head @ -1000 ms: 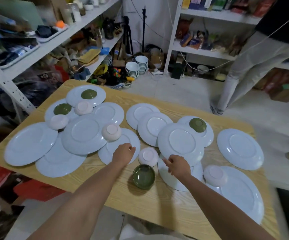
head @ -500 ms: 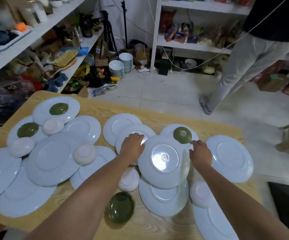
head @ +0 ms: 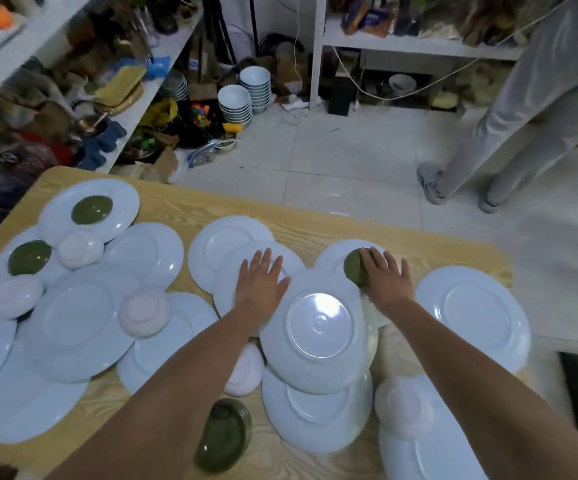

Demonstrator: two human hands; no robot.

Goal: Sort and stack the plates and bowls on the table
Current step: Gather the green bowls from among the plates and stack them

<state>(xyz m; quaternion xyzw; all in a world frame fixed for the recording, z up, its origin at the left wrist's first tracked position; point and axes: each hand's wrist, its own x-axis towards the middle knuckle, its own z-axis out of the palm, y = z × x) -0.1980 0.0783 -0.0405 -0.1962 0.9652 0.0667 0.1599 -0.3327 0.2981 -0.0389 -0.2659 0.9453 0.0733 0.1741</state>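
Several pale blue plates lie overlapping on the wooden table (head: pixel 315 226), with pink and green bowls upside down among them. My left hand (head: pixel 261 284) lies flat, fingers straight, on a mid-table plate (head: pixel 226 292). My right hand (head: pixel 386 277) reaches with straight fingers over an upturned green bowl (head: pixel 355 271) that sits on a far plate. Between my forearms an upturned large plate (head: pixel 318 330) covers other plates. A green bowl (head: pixel 223 436) stands upright near the front edge. A pink bowl (head: pixel 401 407) sits on a plate at the front right.
A person in light trousers (head: pixel 523 109) stands on the tiled floor beyond the table's right end. White shelving full of clutter runs along the left (head: pixel 162 53) and back. Stacks of white bowls (head: pixel 235 103) stand on the floor.
Both hands have moved farther across the table and their fingers have straightened. My right hand now lies over the green bowl. The view has shifted forward.
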